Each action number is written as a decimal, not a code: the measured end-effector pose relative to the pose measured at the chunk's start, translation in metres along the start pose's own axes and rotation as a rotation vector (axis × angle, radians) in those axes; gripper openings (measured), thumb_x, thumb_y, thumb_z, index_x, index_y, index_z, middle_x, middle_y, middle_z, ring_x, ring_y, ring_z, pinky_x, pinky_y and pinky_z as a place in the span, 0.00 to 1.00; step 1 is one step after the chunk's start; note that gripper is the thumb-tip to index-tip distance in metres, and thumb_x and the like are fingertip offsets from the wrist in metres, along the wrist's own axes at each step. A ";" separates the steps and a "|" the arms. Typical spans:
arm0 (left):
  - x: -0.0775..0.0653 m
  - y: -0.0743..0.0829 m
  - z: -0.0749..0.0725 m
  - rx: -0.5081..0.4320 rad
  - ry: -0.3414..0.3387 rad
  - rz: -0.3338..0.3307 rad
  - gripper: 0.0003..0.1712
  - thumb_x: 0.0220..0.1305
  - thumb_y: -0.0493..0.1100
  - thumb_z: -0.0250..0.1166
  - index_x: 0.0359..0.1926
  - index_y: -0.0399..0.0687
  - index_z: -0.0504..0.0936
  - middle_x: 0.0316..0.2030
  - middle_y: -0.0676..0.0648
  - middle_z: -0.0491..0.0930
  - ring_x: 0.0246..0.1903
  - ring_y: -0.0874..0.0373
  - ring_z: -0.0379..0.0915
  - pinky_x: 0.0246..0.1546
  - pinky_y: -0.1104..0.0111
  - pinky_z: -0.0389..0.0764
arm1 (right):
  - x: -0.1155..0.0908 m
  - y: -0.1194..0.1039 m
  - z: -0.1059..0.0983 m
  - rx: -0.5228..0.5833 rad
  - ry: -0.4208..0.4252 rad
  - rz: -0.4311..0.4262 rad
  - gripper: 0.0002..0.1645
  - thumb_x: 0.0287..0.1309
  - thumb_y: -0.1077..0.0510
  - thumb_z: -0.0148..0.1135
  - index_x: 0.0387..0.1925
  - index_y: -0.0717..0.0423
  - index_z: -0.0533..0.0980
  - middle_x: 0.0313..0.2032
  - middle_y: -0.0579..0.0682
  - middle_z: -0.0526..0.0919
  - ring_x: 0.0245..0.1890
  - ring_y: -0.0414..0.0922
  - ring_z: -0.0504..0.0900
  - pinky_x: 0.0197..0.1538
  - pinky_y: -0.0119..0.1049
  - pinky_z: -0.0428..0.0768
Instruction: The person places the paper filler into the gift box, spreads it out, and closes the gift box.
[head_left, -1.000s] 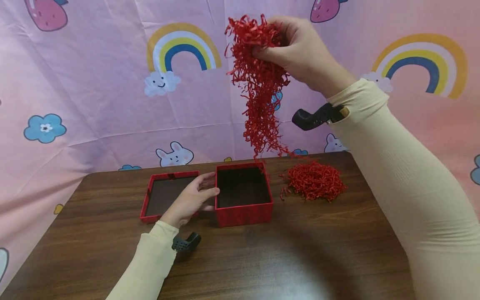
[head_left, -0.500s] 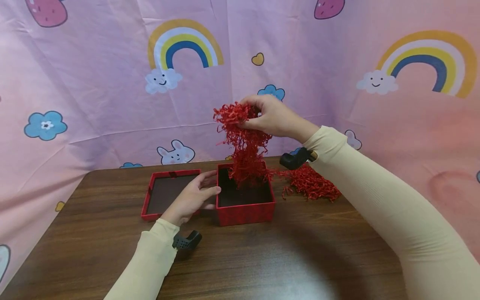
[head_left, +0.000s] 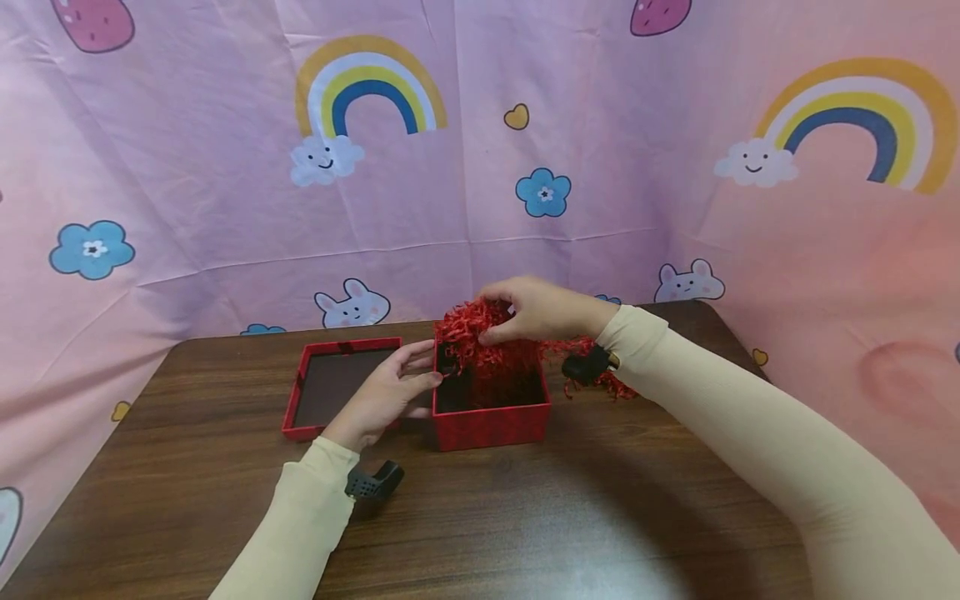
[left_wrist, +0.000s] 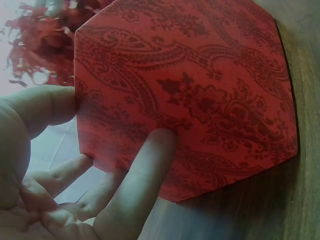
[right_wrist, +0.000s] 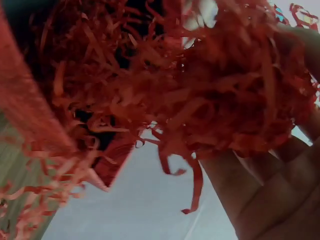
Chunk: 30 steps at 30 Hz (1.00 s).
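A red, paisley-patterned box (head_left: 491,429) stands uncovered on the table, its inside dark. My left hand (head_left: 382,392) rests at its left side, thumb at the top edge. In the left wrist view, extended fingers (left_wrist: 145,175) touch the patterned wall. Over the opening, my right hand (head_left: 543,310) grips a bunch of red shredded paper (head_left: 472,333). The bunch's lower strands hang down inside the box. In the right wrist view, the shredded paper (right_wrist: 210,95) lies across the fingers and trails past the rim, hiding much of the interior.
The shallow red lid (head_left: 337,387) lies upturned left of the box, partly behind my left hand. More red shredded paper (head_left: 618,387) lies right of the box, mostly hidden by my right wrist. Behind the wooden table (head_left: 450,517) hangs a printed pink cloth (head_left: 480,242).
My right hand has come down from high above the table to the box opening, bringing the shredded paper with it. The left hand and box have stayed in place.
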<state>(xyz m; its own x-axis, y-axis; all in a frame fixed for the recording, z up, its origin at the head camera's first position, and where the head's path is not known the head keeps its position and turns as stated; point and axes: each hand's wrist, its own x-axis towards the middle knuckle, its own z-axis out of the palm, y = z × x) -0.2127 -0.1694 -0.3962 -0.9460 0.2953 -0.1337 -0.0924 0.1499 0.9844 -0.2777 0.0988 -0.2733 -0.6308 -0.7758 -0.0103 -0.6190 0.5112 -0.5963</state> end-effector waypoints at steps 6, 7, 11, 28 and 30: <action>0.000 -0.001 -0.001 0.003 0.012 -0.011 0.41 0.73 0.43 0.65 0.80 0.51 0.57 0.76 0.36 0.61 0.68 0.35 0.69 0.50 0.49 0.86 | -0.001 0.007 0.011 -0.067 -0.098 0.016 0.30 0.65 0.47 0.71 0.63 0.54 0.77 0.55 0.49 0.85 0.56 0.45 0.82 0.63 0.45 0.78; 0.000 -0.001 -0.001 0.002 0.012 -0.013 0.41 0.73 0.44 0.66 0.80 0.51 0.57 0.76 0.36 0.60 0.68 0.35 0.68 0.50 0.49 0.86 | -0.002 0.008 0.012 -0.058 -0.115 0.020 0.31 0.65 0.48 0.71 0.65 0.55 0.76 0.57 0.51 0.84 0.59 0.47 0.81 0.65 0.45 0.77; -0.001 -0.001 -0.001 0.004 0.013 -0.018 0.41 0.73 0.44 0.66 0.80 0.50 0.56 0.77 0.35 0.58 0.69 0.34 0.67 0.50 0.48 0.85 | -0.008 0.009 0.013 0.006 -0.131 0.051 0.33 0.65 0.50 0.71 0.67 0.56 0.75 0.63 0.53 0.81 0.66 0.52 0.77 0.69 0.49 0.74; 0.000 -0.001 0.001 -0.001 0.016 -0.010 0.42 0.72 0.44 0.66 0.80 0.50 0.56 0.77 0.35 0.56 0.70 0.34 0.66 0.50 0.48 0.85 | -0.093 0.119 -0.036 -0.018 0.090 0.347 0.45 0.65 0.45 0.70 0.74 0.61 0.64 0.73 0.64 0.66 0.74 0.64 0.62 0.72 0.65 0.63; 0.000 -0.001 0.000 0.002 0.020 -0.011 0.42 0.73 0.43 0.66 0.80 0.50 0.56 0.77 0.35 0.56 0.69 0.34 0.67 0.50 0.49 0.86 | -0.108 0.132 -0.036 -0.009 0.078 0.407 0.49 0.66 0.44 0.70 0.76 0.63 0.60 0.75 0.67 0.61 0.76 0.67 0.57 0.73 0.67 0.61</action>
<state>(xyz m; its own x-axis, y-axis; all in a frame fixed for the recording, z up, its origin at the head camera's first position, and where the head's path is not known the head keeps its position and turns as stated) -0.2123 -0.1691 -0.3972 -0.9509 0.2748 -0.1422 -0.1022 0.1547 0.9827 -0.3083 0.2634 -0.3221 -0.8584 -0.4794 -0.1828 -0.3154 0.7741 -0.5488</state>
